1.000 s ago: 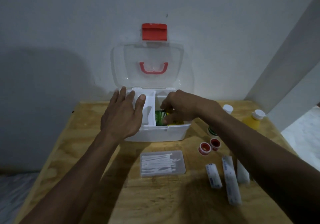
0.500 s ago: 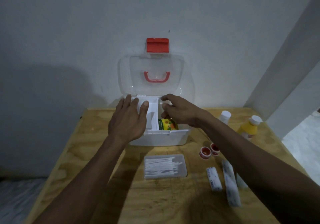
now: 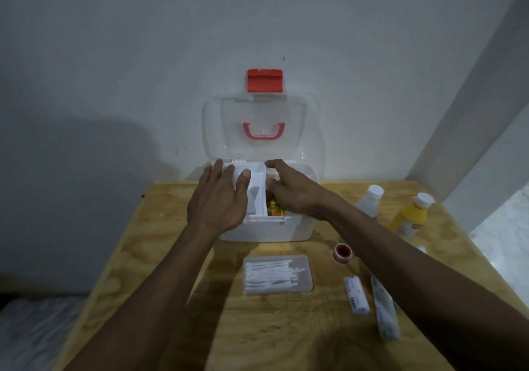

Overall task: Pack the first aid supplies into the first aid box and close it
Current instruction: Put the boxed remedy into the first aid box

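Box [image 3: 266,231], two bottles [image 3: 369,201], two hands [image 3: 217,201]

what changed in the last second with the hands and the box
The right hand let go of the green and yellow packet, which now lies in the first aid box beside the white tray; its fingers have lifted toward the box's back rim. The left hand stays flat on the tray. The lid is still open, and the cotton swab case, bottles and bandage rolls have not moved.
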